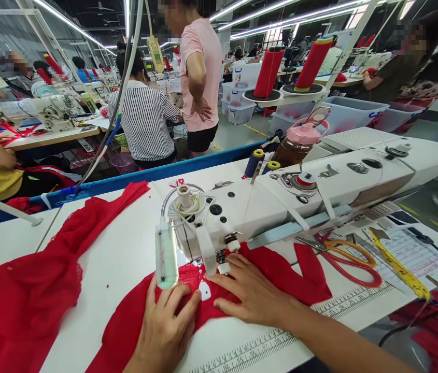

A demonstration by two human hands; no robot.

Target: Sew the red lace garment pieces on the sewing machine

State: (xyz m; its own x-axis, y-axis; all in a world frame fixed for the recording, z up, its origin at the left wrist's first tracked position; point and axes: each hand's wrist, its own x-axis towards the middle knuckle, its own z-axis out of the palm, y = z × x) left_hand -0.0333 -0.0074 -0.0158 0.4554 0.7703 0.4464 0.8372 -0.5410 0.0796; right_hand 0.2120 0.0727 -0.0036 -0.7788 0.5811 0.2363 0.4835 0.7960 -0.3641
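Observation:
A piece of red fabric [127,321] lies under the needle end of a white sewing machine [238,207]. My left hand [170,318] rests on the fabric in front of the needle area, its fingers slightly bent and apart. To its right, my right hand [248,292] lies flat with fingers spread, pressing the cloth beside the presser foot. Part of the needle is hidden by the machine head and my fingers. A lit lamp [166,254] hangs just above my left fingertips. Between my hands a small white patch [205,290] shows through the fabric.
More red fabric [43,280] is heaped on the left. Orange-handled scissors [345,256], a yellow tape measure [399,267] and papers lie at right. A ruler strip [250,355] runs along the front edge. Behind stand thread cones [269,72], a pink-lidded jug [296,142] and co-workers.

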